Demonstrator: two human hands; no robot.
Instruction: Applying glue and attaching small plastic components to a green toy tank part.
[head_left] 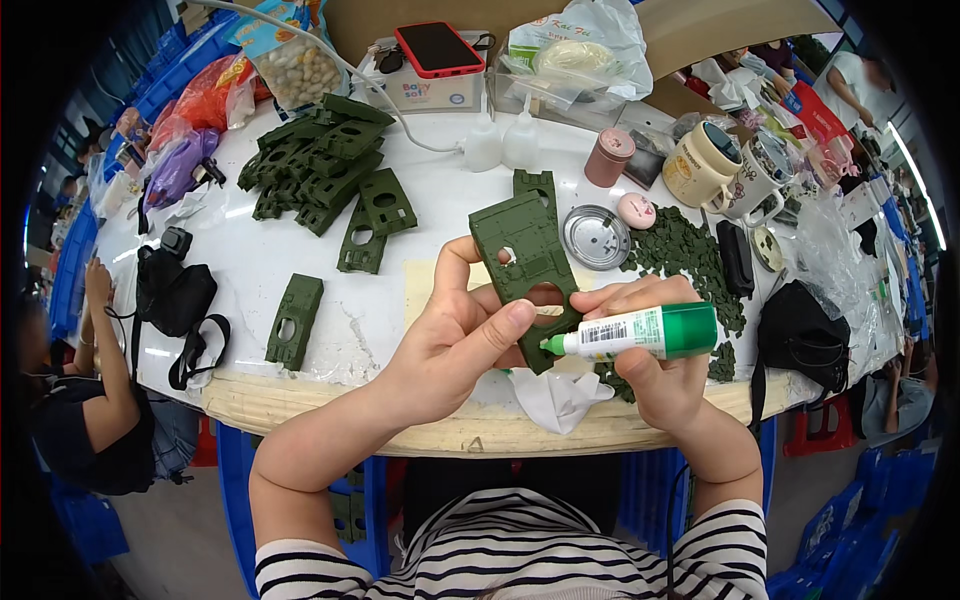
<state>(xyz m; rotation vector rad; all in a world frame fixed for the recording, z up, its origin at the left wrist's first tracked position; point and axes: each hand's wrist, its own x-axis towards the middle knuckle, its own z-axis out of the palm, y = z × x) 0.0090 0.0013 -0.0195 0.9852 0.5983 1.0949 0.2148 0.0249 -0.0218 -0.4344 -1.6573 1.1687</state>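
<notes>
My left hand [445, 345] grips a dark green plastic model hull plate [520, 240] by its edge, tilted above the table. The plate has a large round hole near its lower end. In my right hand [660, 385] lies a white glue bottle [630, 333] with a green base, held sideways. Its green nozzle tip points left, at the plate's lower corner; whether it touches is hard to tell. Another green hull part [537, 188] shows behind the plate. Below my hands a crumpled white tissue [562, 400] rests near the table edge.
Stacked green hull parts [320, 160] stand at the back left, with a single one [295, 322] nearer me. Small green pieces [685, 255] are heaped right, beside a round metal tin [596, 237]. Mugs [702, 165], a pink canister [609, 157] and a phone [440, 50] stand farther back.
</notes>
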